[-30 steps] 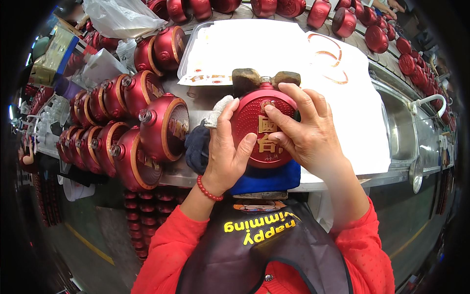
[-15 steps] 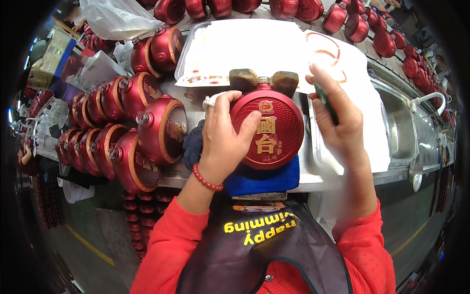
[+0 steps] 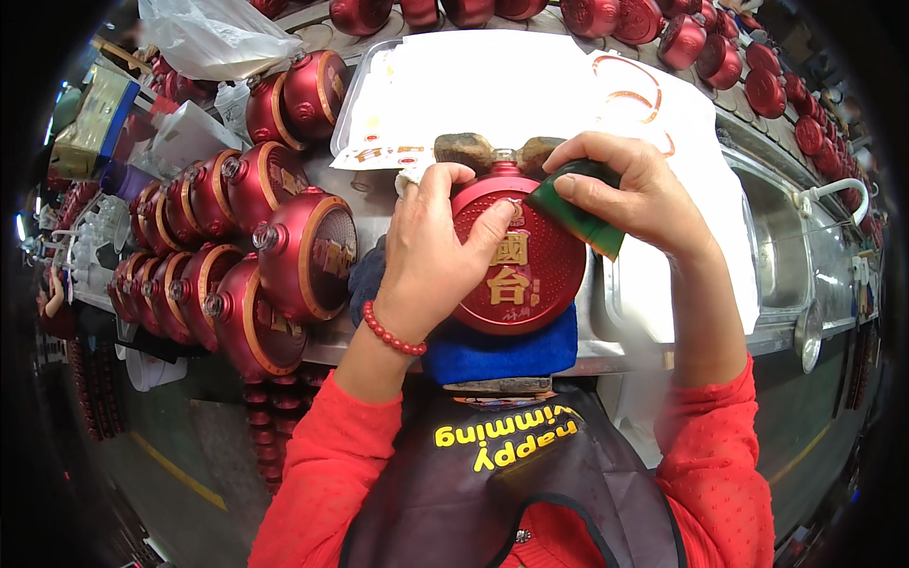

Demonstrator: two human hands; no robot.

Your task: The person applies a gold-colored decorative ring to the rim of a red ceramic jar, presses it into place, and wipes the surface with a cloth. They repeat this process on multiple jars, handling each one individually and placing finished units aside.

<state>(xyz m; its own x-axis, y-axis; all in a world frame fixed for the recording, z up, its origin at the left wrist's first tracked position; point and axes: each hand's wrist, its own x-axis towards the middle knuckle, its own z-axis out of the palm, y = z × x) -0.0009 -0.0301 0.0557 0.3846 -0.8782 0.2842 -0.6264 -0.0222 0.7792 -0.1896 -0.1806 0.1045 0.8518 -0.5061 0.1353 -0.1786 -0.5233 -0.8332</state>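
Note:
A flat round red bottle (image 3: 544, 284) with gold lettering lies face up in front of me, its clear neck in the gap of a dark wooden rest (image 3: 463, 151). My left hand (image 3: 434, 246) steadies its left side, thumb pressed on the face. A white cloth (image 3: 408, 180) shows by the left fingers. Pinched in my right hand (image 3: 630, 194) is a flat green scraper (image 3: 579, 210), its edge over the bottle's upper right; I cannot tell whether it touches. Under the bottle's near side is a folded blue towel (image 3: 511, 348).
Several similar red bottles (image 3: 308, 254) stand close together at my left. White sheets (image 3: 473, 90) with red and gold decals cover the bench beyond. A metal sink (image 3: 781, 246) with a white tap (image 3: 843, 192) is at right. More bottles (image 3: 682, 43) line the far side.
My right hand has come in leftward and down, bringing the green scraper from beside the bottle to over its upper right. The left hand stays on the bottle.

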